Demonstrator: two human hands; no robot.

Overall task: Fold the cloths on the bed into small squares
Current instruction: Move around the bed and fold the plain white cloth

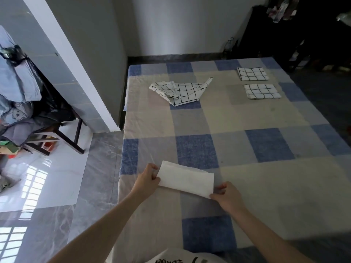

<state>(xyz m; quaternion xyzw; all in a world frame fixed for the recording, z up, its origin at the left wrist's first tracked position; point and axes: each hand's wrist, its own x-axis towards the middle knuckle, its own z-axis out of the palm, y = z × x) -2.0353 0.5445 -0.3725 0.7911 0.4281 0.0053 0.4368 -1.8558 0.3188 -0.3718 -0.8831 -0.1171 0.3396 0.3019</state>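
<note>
Currently your left hand [147,178] pinches the left short edge of a white cloth [187,179], folded into a strip on the checked bed [266,120]; your right hand [228,198] pinches its near right corner, fingers curled. Well beyond your fingers lies a crumpled grid-pattern cloth [180,91]. To its right, two folded grid-pattern squares [252,73] [262,91] sit just apart.

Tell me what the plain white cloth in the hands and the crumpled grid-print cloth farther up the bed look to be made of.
Plain white folded cloth: likely thin matte woven cotton, since it bends softly between the left hand and right hand.
Crumpled white cloth with black grid lines: probably a similar light fabric, stiff enough to hold peaks and creases.
</note>
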